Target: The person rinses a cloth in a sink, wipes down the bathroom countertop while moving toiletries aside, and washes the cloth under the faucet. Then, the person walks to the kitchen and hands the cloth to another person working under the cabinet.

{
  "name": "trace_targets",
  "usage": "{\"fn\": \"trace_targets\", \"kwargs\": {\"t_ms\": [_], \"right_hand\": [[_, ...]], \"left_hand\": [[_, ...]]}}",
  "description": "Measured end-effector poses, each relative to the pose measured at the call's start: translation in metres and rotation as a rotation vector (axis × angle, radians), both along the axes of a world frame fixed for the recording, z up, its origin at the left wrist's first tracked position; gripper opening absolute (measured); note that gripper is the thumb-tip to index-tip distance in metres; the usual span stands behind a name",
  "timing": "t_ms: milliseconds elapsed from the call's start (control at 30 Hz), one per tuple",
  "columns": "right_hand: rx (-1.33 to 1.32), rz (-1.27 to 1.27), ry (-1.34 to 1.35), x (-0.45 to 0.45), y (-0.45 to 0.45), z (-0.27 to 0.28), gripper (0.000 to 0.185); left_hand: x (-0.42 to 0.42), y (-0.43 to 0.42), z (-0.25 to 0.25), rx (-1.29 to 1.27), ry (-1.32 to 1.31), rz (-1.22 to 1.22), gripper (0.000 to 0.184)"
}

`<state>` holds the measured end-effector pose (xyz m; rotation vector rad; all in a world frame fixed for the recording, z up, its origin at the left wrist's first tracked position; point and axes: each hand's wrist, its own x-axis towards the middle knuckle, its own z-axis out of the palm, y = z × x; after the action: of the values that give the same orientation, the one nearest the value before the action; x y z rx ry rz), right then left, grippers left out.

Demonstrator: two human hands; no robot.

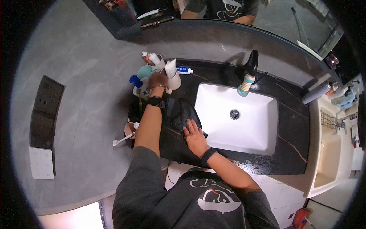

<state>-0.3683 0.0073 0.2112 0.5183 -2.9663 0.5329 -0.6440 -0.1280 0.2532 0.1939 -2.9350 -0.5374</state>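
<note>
My left hand (158, 81) reaches in among the cups and bottles at the counter's back left corner. It is blurred, and its fingers are hidden, so I cannot tell whether it holds anything. Close to it stand a light cup (174, 82) with a white tube (170, 68) in it, a teal cup (145, 71) and a blue-capped bottle (135, 81). My right hand (196, 140) lies flat with fingers stretched on a black, soft-looking item (179, 112), perhaps a bag, beside the sink.
The white sink (213, 131) is set into the black counter (291, 129), with a black faucet (251, 63) behind it. A blue and white toothpaste tube (184, 70) lies at the back. At left are a pink cup (129, 129) and a white brush (124, 139). A mirror (278, 23) hangs above.
</note>
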Motion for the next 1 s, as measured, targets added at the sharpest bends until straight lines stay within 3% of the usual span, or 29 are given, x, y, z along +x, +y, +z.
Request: {"fn": "trace_targets", "kwargs": {"t_ms": [33,67,100,167,233,300,367,433,500,533,633,733,900,967,1000], "right_hand": [[-0.006,-0.005,0.001,0.0,0.0,0.0,0.037],[-0.013,-0.008,0.004,0.0,0.0,0.001,0.037],[-0.018,-0.01,0.008,0.0,0.0,0.001,0.037],[0.011,-0.005,0.013,-0.001,0.0,0.003,0.037],[0.046,-0.003,0.017,-0.001,0.002,0.003,0.037],[-0.012,0.005,-0.006,0.0,0.002,0.002,0.038],[-0.01,0.009,-0.017,0.002,0.002,0.003,0.038],[0.002,0.013,-0.008,0.0,0.003,0.004,0.038],[-0.012,0.013,-0.011,0.0,0.003,0.001,0.038],[-0.054,0.004,0.007,-0.001,0.003,-0.005,0.037],[-0.043,-0.004,0.115,-0.006,0.002,-0.012,0.037],[-0.034,0.049,0.055,-0.011,0.01,-0.005,0.037],[0.063,0.045,0.009,-0.061,0.027,-0.007,0.04],[0.075,0.033,-0.031,-0.086,0.036,-0.009,0.04],[0.063,0.006,-0.037,-0.098,0.042,-0.009,0.04]], "left_hand": [[0.006,0.001,0.009,-0.007,-0.038,0.011,0.033],[0.012,0.002,0.017,-0.248,-0.125,-0.092,0.033],[0.014,0.001,0.016,-0.253,-0.124,-0.094,0.033],[0.02,-0.002,0.012,-0.274,0.031,-0.165,0.027],[0.075,0.042,0.08,-0.191,0.008,-0.049,0.019],[0.092,0.067,0.097,-0.22,0.34,-0.421,0.013],[0.084,0.107,0.094,-0.213,0.211,-0.541,0.01],[0.048,0.123,0.054,-0.383,0.095,-0.565,0.016],[0.01,0.131,0.017,-0.51,0.053,-0.379,0.022],[0.0,0.127,0.015,-0.594,-0.053,-0.412,0.031],[-0.023,0.113,0.0,-0.697,-0.118,-0.492,0.024],[-0.033,0.116,-0.016,-0.715,-0.082,-0.484,0.021],[-0.022,0.116,0.003,-0.452,0.101,-0.394,0.023],[-0.012,0.113,0.015,-0.092,0.315,-0.362,0.027],[-0.008,0.109,0.024,-0.097,0.313,-0.363,0.027]]}}
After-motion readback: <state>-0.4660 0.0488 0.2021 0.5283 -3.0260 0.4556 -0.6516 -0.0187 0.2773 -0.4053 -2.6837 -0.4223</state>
